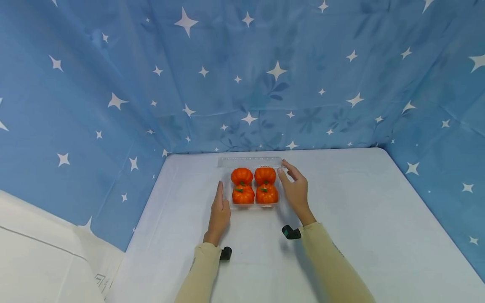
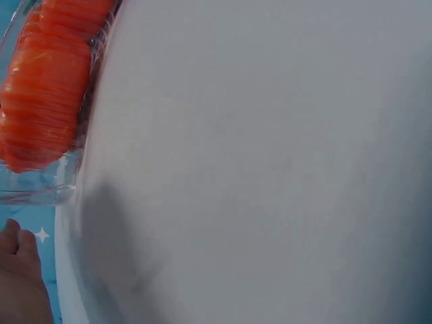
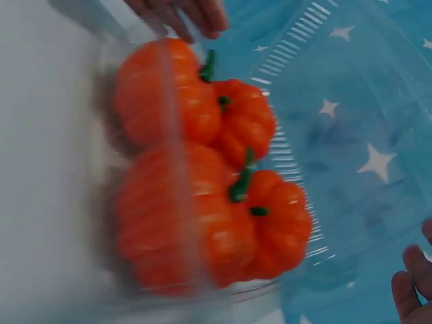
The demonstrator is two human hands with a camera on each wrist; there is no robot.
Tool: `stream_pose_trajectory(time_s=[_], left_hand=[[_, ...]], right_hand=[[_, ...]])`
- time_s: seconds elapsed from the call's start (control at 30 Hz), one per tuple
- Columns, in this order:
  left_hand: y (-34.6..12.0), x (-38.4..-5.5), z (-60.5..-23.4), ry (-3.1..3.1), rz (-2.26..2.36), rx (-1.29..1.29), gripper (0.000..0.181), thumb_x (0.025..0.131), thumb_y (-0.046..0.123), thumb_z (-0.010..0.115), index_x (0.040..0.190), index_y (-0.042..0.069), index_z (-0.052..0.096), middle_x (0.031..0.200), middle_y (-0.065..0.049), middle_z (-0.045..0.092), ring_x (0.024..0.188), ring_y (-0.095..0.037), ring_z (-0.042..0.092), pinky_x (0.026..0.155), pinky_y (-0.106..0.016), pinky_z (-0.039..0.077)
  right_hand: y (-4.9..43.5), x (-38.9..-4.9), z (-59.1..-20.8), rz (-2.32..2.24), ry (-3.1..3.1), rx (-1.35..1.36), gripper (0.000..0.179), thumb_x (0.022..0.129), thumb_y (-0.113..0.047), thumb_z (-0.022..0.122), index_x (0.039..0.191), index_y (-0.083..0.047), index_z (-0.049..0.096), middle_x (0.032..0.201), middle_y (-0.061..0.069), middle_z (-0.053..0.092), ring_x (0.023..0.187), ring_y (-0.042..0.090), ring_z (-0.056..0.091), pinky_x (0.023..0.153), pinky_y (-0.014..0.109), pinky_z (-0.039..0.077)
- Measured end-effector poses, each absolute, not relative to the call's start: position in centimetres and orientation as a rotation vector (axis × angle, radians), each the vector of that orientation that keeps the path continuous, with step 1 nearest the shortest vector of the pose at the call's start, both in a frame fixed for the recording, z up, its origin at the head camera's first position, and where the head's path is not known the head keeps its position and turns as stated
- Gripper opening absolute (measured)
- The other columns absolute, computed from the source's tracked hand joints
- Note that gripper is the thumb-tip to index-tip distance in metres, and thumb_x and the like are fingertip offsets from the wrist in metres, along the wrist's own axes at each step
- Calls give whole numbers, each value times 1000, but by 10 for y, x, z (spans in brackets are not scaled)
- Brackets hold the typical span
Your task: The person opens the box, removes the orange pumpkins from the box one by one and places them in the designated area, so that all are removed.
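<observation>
At nine o'clock, the left hand's [image 1: 219, 215] straight, released fingers and, at three, the right hand's [image 1: 297, 190] parted, unclenched ones flank a clear rectangular plastic box [image 1: 250, 206], lid tipped toward twelve, holding four glossy orange green-stemmed pumpkins [image 1: 243, 195] on the white desk [image 1: 360, 210].
</observation>
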State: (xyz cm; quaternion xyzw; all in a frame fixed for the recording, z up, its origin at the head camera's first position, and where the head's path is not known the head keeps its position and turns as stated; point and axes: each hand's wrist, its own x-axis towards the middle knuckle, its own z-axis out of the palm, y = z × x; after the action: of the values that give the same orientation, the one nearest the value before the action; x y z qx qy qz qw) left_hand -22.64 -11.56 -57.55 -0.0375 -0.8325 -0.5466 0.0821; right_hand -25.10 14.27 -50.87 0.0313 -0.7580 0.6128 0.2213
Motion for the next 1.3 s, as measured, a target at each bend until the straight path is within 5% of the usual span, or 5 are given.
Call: stream_pose_trajectory(time_s=[0.13, 0.37, 0.6, 0.9, 1.3], left_hand=[[-123, -226, -571, -2626, -1438, -182, 66, 113, 19, 45, 169, -3, 19, 178, -15, 12, 163, -29, 14, 130, -50, 17], [-137, -223, -566, -2830, -1137, -238, 111, 98, 59, 71, 169, -4, 15, 179, -16, 5, 162, -33, 16, 128, -49, 23], [-147, -218, -564, -2873, -1293, -230, 114, 97, 59, 73, 171, 1, 8, 180, -8, -5, 162, -34, 16, 127, -55, 26], [-149, -212, -565, -2874, -1353, -276, 114, 98, 61, 71, 171, 1, 7, 180, -10, -5, 162, -36, 16, 126, -58, 26], [-152, -208, -564, -2847, -1377, -260, 112, 99, 57, 72, 171, 1, 7, 180, -8, -6, 162, -36, 15, 126, -57, 24]], right_hand=[[141, -269, -477, 1748, -2125, 122, 44, 112, -30, 60, 142, 2, 66, 142, 18, 67, 133, 34, 60, 117, 51, 45], [144, -315, -450, 1917, -2262, 210, 63, 115, -48, 45, 154, 1, 54, 150, 25, 58, 141, 36, 52, 123, 51, 36], [150, -358, -446, 2213, -2311, 217, 81, 114, -60, 31, 171, -4, 21, 172, 21, 31, 157, 33, 32, 129, 50, 22], [150, -371, -481, 2576, -2184, 48, 92, 111, -67, 26, 171, -4, 0, 180, 12, 1, 165, 26, 4, 132, 44, 9], [139, -358, -525, 2751, -2083, -271, 99, 108, -72, 29, 171, -2, -2, 180, 11, 1, 165, 24, 2, 131, 42, 10]])
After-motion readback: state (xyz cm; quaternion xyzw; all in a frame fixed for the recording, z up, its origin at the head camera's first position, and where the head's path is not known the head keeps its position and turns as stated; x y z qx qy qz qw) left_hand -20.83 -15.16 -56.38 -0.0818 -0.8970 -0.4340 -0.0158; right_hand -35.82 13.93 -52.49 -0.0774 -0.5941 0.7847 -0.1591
